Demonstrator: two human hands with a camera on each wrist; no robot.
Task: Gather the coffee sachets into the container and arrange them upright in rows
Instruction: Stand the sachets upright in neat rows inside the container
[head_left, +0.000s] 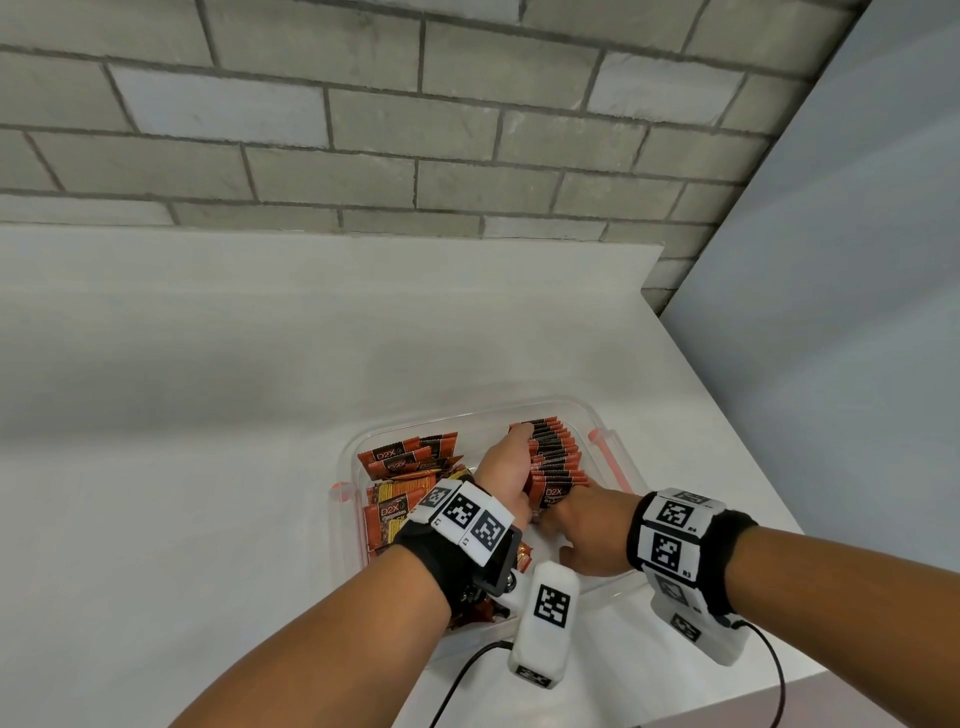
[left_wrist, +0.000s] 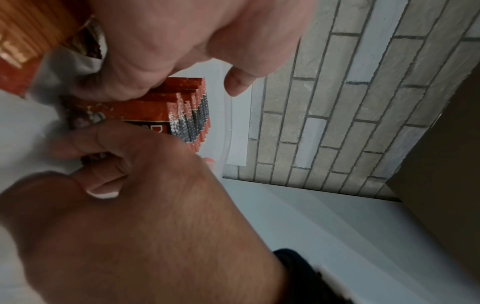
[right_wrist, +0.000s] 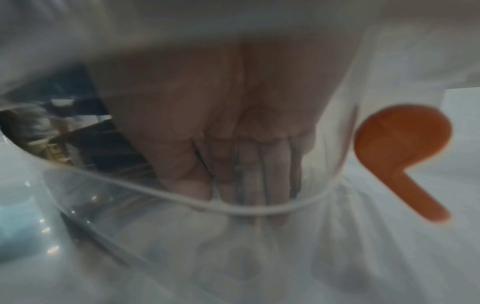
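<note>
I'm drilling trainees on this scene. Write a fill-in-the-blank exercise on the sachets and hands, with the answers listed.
1. The neat upright row of sachets stands on the ____ side of the clear container.
2. The loose sachets lie jumbled on its ____ side.
3. The left hand and right hand are both ____ the container.
4. The container's side clips are coloured ____.

Answers: right; left; inside; orange
</note>
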